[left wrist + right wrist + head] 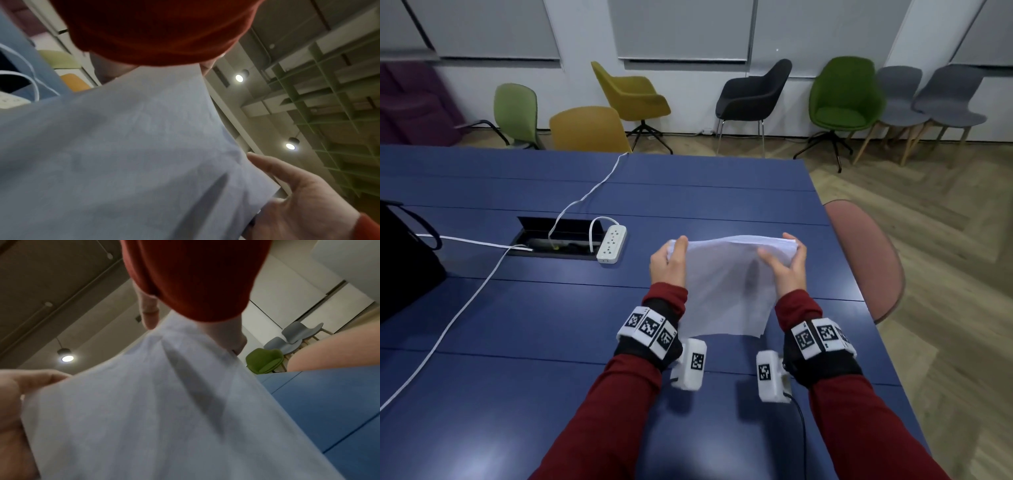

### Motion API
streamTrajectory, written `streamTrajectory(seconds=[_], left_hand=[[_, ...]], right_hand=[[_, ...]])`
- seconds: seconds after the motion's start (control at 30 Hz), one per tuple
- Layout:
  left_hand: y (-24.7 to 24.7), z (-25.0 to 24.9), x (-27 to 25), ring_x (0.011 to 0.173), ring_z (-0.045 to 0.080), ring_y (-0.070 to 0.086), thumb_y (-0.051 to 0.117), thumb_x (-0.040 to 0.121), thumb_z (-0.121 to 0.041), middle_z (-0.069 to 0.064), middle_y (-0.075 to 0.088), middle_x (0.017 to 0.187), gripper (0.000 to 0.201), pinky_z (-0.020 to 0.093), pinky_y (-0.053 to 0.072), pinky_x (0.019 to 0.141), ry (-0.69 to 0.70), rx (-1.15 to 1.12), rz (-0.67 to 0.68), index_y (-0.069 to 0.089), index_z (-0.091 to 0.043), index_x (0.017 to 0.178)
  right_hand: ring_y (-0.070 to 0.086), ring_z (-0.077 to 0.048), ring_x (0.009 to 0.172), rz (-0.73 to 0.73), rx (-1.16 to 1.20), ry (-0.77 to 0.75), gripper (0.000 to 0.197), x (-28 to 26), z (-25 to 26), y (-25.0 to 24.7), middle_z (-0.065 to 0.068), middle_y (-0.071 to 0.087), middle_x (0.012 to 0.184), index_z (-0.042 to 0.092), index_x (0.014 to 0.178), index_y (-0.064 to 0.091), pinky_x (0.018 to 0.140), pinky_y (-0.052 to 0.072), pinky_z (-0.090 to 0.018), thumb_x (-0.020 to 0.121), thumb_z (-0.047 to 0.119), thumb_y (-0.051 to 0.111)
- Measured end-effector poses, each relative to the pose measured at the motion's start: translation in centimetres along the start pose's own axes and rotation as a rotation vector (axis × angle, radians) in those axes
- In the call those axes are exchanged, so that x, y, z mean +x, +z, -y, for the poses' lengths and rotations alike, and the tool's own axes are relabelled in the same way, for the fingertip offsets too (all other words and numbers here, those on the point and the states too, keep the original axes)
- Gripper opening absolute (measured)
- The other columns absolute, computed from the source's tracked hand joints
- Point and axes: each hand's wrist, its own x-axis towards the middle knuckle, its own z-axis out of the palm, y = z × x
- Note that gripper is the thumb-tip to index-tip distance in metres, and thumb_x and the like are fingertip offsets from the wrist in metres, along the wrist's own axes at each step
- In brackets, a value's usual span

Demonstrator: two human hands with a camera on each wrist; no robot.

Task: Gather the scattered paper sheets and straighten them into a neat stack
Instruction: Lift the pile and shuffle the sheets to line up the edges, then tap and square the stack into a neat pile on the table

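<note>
A bundle of white paper sheets [722, 287] stands upright over the blue table [534, 342], right of centre in the head view. My left hand [674, 250] grips its upper left corner, thumb on the near face. My right hand [784, 253] grips the upper right corner, with its fingers curled over the top edge. The sheets bow between the hands and the lower edges are uneven. Whether the bottom edge touches the table I cannot tell. The paper [133, 154] fills the left wrist view, and the paper [154, 410] fills the right wrist view too.
A white power strip [612, 244] lies beside an open cable hatch [558, 236], left of the hands. White cables [465, 308] cross the left side. A black bag [404, 260] stands at the far left. A pink chair [869, 260] sits at the table's right edge.
</note>
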Motion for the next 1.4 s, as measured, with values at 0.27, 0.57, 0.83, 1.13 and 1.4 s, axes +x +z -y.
streamTrajectory(seconds=[0.27,0.57,0.83,1.13,1.4], left_hand=[[-0.3,0.5,-0.3,0.072,0.015,0.050,0.047,0.070,0.007,-0.005,0.054,0.075,0.030,0.003,0.043,0.056,0.129,0.207,0.217,0.054,-0.013,0.091],[-1.1,-1.0,-0.9,0.134,0.026,0.033,0.056,0.055,-0.010,0.005,0.040,0.135,0.084,0.047,0.022,0.113,0.359,0.967,0.079,0.035,-0.022,0.135],[-0.3,-6.6,-0.5,0.110,0.031,0.059,0.056,0.086,-0.041,0.006,0.071,0.109,0.029,0.037,0.041,0.094,0.575,1.202,0.456,0.062,-0.023,0.109],[-4.6,-3.5,1.9,0.047,-0.011,0.057,0.061,0.084,-0.015,-0.007,0.060,0.060,0.017,0.022,0.044,0.065,0.290,0.540,0.245,0.067,-0.017,0.068],[-7.5,0.9,1.7,0.069,-0.004,0.064,0.050,0.093,-0.002,0.003,0.063,0.098,0.023,0.011,0.055,0.073,0.084,0.202,0.104,0.057,-0.005,0.115]], right_hand=[[0.057,0.018,0.056,0.015,-0.209,-0.061,0.032,0.3,-0.9,-0.1,0.008,0.059,0.080,0.010,0.105,0.057,0.062,0.046,-0.003,0.082,-0.012,0.053],[0.062,-0.024,0.092,0.047,-0.408,-0.041,0.031,-0.6,-0.9,-1.4,-0.006,0.065,0.093,0.017,0.104,0.064,0.096,0.049,-0.049,0.082,-0.002,0.052],[0.058,-0.039,0.089,0.273,-0.785,-0.414,0.030,-1.8,6.1,0.6,-0.008,0.069,0.087,0.026,0.105,0.056,0.081,0.049,-0.039,0.081,0.008,0.055],[0.063,-0.029,0.083,0.445,-1.007,0.003,0.033,2.2,0.9,-6.7,-0.005,0.069,0.075,0.017,0.078,0.064,0.085,0.051,-0.041,0.074,0.049,0.057],[0.068,-0.011,0.063,0.270,-0.299,0.220,0.061,1.5,-1.9,-7.3,0.002,0.075,0.074,0.021,0.090,0.060,0.068,0.056,-0.028,0.049,0.061,0.079]])
